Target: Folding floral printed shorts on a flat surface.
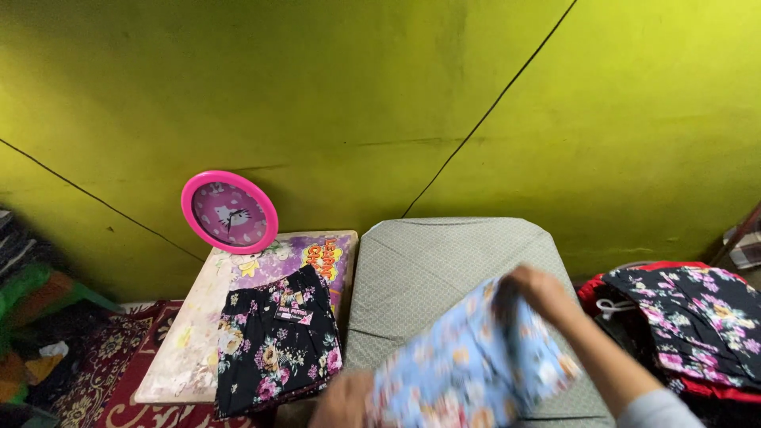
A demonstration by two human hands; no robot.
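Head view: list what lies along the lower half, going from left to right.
Dark red patterned rug → folded black floral garment on a low printed board → left hand → light blue floral cloth over the grey padded ironing board → right hand → pile of black floral clothes.

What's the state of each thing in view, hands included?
left hand: gripping the lower edge of the light blue floral garment
right hand: gripping its upper edge
light blue floral garment: held over the board, blurred
ironing board: grey cover, far end bare
black floral garment: folded flat on the small table
pink clock: leaning on the wall
black floral pile: heaped at right
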